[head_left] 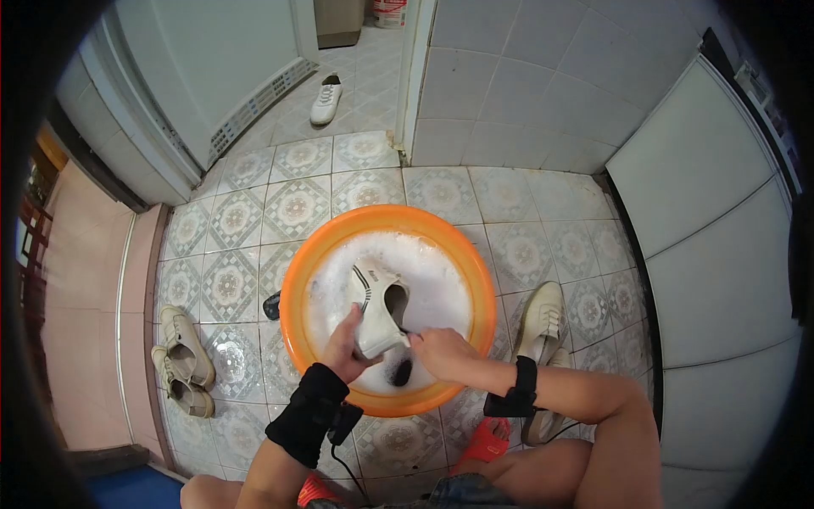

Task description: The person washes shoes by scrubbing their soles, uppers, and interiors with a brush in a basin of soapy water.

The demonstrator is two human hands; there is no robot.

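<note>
Though pale, ornate floor tiles [298, 204] (glossy) around orange basin [298, 254].

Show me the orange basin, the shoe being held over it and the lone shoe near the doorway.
Orange basin [390, 215]: head view, far rim.
Held shoe [376, 327]: head view, pale upper.
Lone shoe [321, 112]: head view, toe.

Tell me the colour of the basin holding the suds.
The basin is bright orange, seen in the head view.
</note>
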